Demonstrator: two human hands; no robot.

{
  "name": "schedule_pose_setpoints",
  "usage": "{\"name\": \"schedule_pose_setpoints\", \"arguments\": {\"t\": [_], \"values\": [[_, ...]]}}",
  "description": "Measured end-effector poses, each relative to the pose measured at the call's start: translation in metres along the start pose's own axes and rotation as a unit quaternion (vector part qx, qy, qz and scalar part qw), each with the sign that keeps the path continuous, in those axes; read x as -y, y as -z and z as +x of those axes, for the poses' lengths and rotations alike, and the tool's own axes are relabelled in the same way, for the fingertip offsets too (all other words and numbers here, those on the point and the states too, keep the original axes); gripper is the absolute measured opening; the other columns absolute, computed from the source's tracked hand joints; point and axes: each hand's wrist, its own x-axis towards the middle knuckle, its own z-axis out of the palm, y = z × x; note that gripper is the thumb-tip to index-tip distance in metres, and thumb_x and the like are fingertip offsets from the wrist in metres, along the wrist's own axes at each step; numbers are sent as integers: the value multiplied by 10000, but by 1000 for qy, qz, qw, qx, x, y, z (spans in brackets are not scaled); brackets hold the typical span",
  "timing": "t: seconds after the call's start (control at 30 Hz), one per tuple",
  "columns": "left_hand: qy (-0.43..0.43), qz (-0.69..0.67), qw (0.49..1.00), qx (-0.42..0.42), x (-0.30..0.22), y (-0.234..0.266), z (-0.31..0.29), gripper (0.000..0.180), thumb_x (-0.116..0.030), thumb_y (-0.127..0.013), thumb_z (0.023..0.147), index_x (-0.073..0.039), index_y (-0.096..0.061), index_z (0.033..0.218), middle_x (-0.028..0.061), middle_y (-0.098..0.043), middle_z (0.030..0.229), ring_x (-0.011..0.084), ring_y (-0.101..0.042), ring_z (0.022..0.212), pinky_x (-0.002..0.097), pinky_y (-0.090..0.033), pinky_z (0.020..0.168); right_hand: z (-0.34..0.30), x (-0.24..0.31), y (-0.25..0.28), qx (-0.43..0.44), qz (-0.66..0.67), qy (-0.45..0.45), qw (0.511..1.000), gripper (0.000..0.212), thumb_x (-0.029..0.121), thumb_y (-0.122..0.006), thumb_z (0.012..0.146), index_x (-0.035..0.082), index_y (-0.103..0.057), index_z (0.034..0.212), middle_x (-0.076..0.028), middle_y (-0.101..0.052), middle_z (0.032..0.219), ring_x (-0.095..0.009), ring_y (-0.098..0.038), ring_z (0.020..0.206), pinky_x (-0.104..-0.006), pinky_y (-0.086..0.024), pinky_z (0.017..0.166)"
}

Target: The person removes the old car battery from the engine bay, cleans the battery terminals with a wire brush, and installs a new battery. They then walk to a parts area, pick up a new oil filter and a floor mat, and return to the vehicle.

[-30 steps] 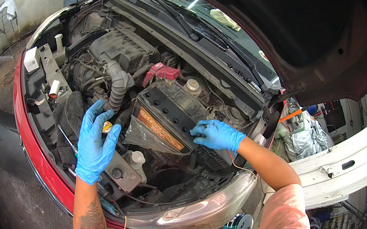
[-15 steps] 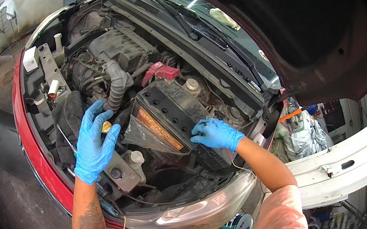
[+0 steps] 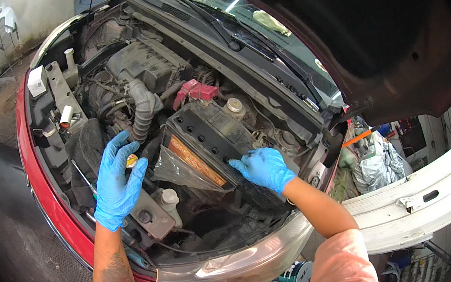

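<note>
My left hand (image 3: 116, 182), in a blue glove, is raised over the front of the engine bay. Its fingers curve with the thumb apart, and a yellow cap (image 3: 132, 160) shows in the gap; I see no grip on it. My right hand (image 3: 264, 169), also gloved, rests at the near end of a black car battery (image 3: 206, 126) with an orange label. Its fingers are bent together, the tips by the nearest of several round plugs on the battery top. Whatever may be between them is hidden. Clear plastic film (image 3: 183, 167) hangs along the battery's side.
A dark cloth (image 3: 87, 143) and a screwdriver (image 3: 81, 174) lie at the front left, near a white box (image 3: 37, 81) and a small white cylinder (image 3: 66, 115). A reservoir with a white cap (image 3: 170, 196) stands below the battery. The raised hood (image 3: 397, 47) overhangs the right.
My right hand has turned slightly, its fingertips now close against the nearest battery plug. My left hand stays in much the same pose. The view has shifted a little.
</note>
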Motion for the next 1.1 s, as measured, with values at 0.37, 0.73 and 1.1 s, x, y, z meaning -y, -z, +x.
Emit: {"name": "schedule_pose_setpoints", "arguments": {"t": [0.37,0.73,1.1], "values": [[0,6,999,39,5,3,0,301,-101,-694,960,48,-641,1217,205,-541,1399,323,-573,1258,387,-457,1077,2,6,14,51,39,-2,998,339,391,-636,976,87,-742,1083,-176,-703,1087,-368,-691,1027,-435,-563,911],[19,-12,999,33,2,3,0,288,-123,-673,978,50,-639,1206,207,-537,1410,326,-561,1280,394,-448,1091,3,-17,-8,9,115,71,991,358,403,-630,975,80,-752,1072,-187,-711,1063,-365,-694,1031,-454,-556,921],[37,-20,998,40,3,4,-1,297,-148,-673,987,44,-639,1210,205,-537,1416,321,-563,1283,395,-451,1087,7,-8,12,91,16,41,995,277,302,-661,949,94,-751,1109,-134,-689,1143,-322,-683,1051,-420,-549,940]]}}
